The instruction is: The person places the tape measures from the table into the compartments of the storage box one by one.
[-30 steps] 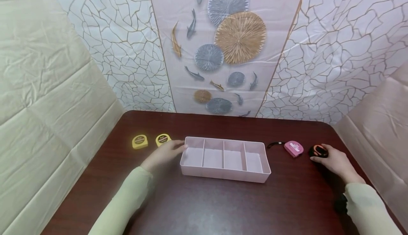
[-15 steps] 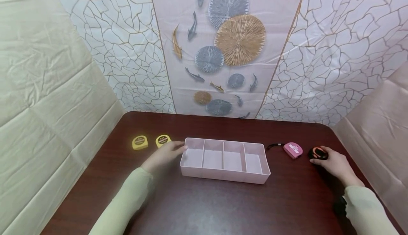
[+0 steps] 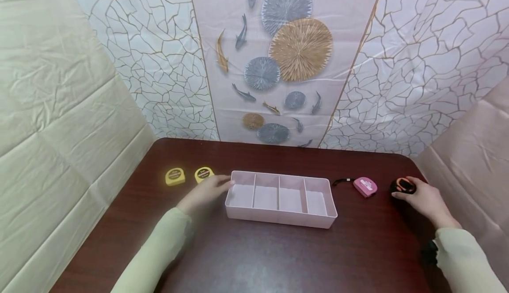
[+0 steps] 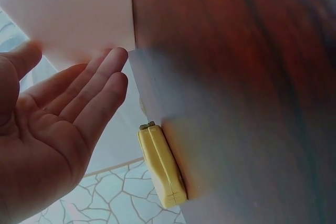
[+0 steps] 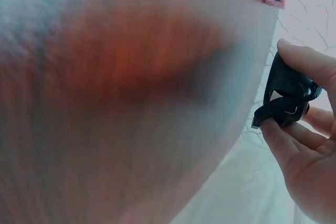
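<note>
Brightly lit in the head view, with pale glare on the near table [image 3: 258,257] and soft shadows under both sleeves [image 3: 157,244]. Badly blurred across the table in the right wrist view.

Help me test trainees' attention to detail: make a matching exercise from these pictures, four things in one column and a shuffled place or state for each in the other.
Things
1. pale pink tray
2. pink tape measure
3. black-and-orange tape measure
4. left hand

Places and states
A. held in the right hand
B. split into four compartments
C. at the tray's left end
D. lying between tray and right hand

Pairs: 1-B, 2-D, 3-A, 4-C
</note>
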The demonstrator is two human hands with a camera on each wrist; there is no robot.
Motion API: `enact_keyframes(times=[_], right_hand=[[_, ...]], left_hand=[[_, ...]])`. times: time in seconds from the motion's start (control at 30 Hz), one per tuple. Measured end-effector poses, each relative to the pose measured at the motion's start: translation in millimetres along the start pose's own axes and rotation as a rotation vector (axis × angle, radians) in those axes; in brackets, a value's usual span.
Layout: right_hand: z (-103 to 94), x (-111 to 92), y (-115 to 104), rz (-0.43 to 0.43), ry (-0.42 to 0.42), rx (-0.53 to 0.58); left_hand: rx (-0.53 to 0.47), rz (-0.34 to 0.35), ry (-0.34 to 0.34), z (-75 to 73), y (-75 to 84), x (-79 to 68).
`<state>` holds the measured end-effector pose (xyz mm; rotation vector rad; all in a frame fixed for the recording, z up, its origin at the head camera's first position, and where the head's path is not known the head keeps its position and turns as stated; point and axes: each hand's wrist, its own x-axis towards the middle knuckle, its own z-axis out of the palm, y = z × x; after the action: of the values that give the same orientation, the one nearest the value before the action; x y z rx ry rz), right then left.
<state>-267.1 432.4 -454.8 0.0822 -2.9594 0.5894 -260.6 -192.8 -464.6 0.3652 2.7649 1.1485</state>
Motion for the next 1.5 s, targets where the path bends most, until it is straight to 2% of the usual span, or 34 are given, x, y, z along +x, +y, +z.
enact_keyframes(times=[0.37, 0.47, 0.6, 0.7, 0.87, 0.97, 1.13, 1.5], right_hand=[[-31.3, 11, -5, -0.039, 0.051, -0.033], [-42.0, 9, -5, -0.024, 0.057, -0.039], [-53.1, 7, -5, 0.017, 0.034, -0.036], [-59.0, 7, -7, 0.006, 0.016, -0.041], [-68.9, 8, -9, -0.005, -0.002, -0.059], [-74.2, 7, -9, 0.029, -0.001, -0.077], [-86.1, 8, -10, 0.061, 0.030, -0.112], [-119.7, 12, -29, -0.021, 0.124, -0.146]], left_hand=[[-0.002, -0.012, 0.001, 0.1, -2.4, -0.4], [-0.013, 0.002, -0.002, 2.9, -2.2, 3.0], [-0.013, 0.001, -0.008, 7.8, -1.9, 4.4], [-0.023, -0.027, 0.002, 9.8, -2.4, 1.3], [-0.065, -0.040, 0.017, 7.2, -1.3, -4.2], [-0.060, -0.033, 0.020, 3.9, -0.4, -3.7], [-0.036, -0.021, 0.014, 1.4, -1.4, 0.3], [-0.036, -0.003, 0.016, 0.9, -2.4, 1.5]])
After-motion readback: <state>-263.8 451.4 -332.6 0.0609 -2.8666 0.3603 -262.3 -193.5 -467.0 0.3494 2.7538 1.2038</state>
